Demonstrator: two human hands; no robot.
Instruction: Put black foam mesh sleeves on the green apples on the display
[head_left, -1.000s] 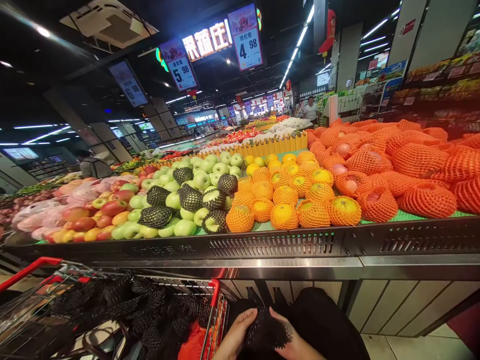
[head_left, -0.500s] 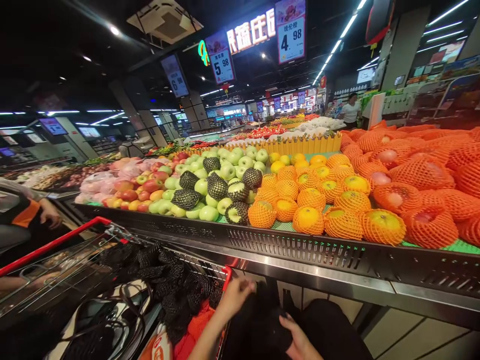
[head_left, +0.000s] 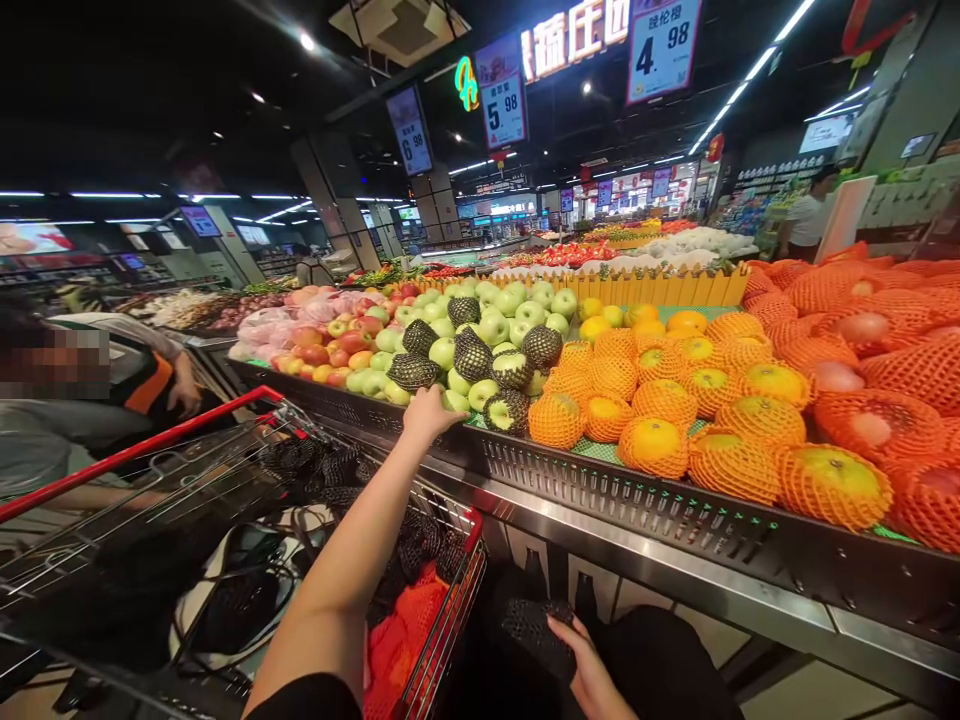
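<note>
My left hand [head_left: 429, 416] reaches out to the front row of the green apples [head_left: 495, 326] and closes over one green apple [head_left: 454, 401] there; its fingertips are partly hidden. Several apples around it wear black foam nets [head_left: 415, 372]. Low in front of my lap, my right hand [head_left: 581, 660] holds a black foam net [head_left: 536, 632]. Whether anything is inside that net I cannot tell.
A shopping cart [head_left: 135, 450] at left carries black nets, red-orange nets [head_left: 405, 630] and a bag. Oranges in orange nets [head_left: 652, 445] lie right of the apples. The display's metal edge [head_left: 637, 555] runs before me. Another person [head_left: 67, 430] is at far left.
My left hand has moved from above my lap up to the apples. The black net in my right hand now shows clearly. The view has swung left.
</note>
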